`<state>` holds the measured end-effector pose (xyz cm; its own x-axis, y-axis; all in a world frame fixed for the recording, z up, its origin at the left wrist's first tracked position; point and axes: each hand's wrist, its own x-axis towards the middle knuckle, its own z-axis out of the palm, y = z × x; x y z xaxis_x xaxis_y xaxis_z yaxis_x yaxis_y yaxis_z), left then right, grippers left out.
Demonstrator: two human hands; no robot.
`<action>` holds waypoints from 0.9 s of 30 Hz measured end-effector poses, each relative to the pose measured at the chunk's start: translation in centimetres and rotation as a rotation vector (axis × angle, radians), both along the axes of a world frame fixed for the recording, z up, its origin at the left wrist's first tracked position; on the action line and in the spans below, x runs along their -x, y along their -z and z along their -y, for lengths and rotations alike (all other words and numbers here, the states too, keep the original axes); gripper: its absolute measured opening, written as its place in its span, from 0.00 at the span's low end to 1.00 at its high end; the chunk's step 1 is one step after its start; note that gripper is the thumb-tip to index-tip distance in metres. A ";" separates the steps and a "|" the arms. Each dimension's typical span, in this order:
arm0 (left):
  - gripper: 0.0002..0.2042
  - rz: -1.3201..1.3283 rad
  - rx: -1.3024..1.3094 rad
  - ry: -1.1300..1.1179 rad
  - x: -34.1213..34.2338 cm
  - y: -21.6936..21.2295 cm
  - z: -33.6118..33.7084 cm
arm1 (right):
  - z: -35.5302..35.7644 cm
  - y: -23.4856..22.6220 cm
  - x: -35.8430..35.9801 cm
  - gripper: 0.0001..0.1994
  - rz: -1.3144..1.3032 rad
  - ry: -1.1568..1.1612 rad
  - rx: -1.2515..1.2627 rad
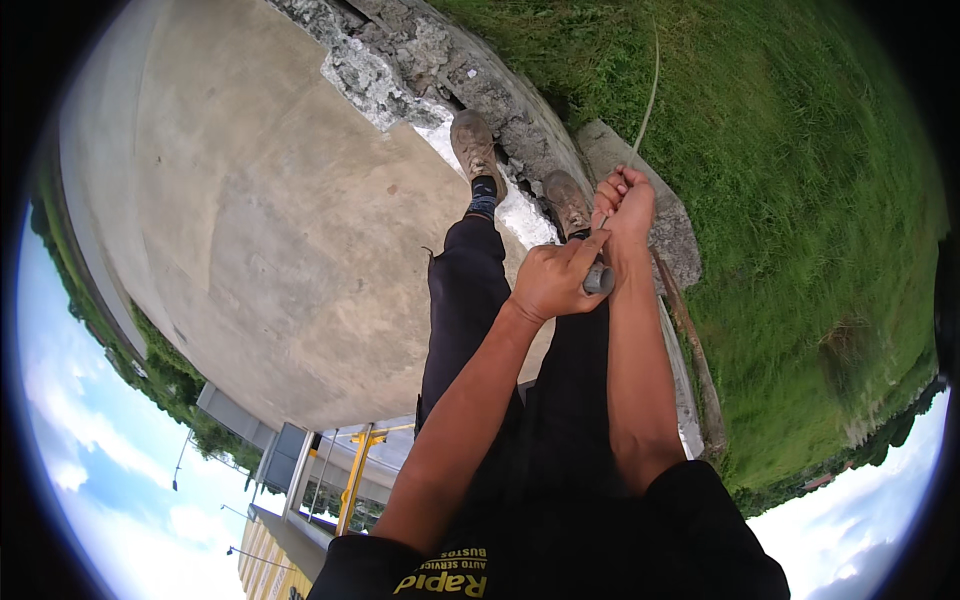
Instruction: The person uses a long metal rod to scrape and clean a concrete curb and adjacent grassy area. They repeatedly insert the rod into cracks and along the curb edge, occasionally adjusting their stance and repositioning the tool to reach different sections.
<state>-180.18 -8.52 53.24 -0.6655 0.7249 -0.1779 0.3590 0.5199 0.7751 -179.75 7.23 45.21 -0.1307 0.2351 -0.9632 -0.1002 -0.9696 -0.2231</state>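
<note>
My left hand (553, 280) is closed around a grey, round-ended handle (599, 279). Whatever the handle belongs to is mostly hidden by the fingers, and a thin piece shows between the two hands. Just beyond it, my right hand (628, 212) has its fingers curled in around a long, thin, pale stalk (651, 105). From that hand the stalk runs up and away over the grass, bending slightly. The hands nearly touch, with my left fingertip close to my right palm.
Both my shoes (472, 142) stand on a broken concrete edge (425, 60). A wide concrete slab (270, 230) stretches to the left. Tall green grass (800, 200) grows on the right. A flat stone (672, 225) and a brown strip (695, 350) lie beside the edge. Yellow posts (355, 480) stand lower left.
</note>
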 end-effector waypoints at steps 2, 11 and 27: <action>0.31 0.018 -0.069 0.109 1.1 0.8 -0.7 | -1.7 -1.8 0.8 0.06 -0.020 -0.003 -0.140; 0.34 0.490 -0.327 -0.205 1.6 -0.4 -4.8 | -5.2 -5.5 2.0 0.09 0.113 -0.134 -0.486; 0.44 0.606 0.474 -0.257 -0.7 -0.3 -6.4 | 2.9 11.9 -5.9 0.09 0.079 -0.375 0.300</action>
<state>-179.49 -2.09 53.55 -0.4903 0.3195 -0.8109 -0.2284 0.8508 0.4733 -173.87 4.29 33.31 -0.0768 -0.1042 -0.9916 0.2748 -0.9582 0.0794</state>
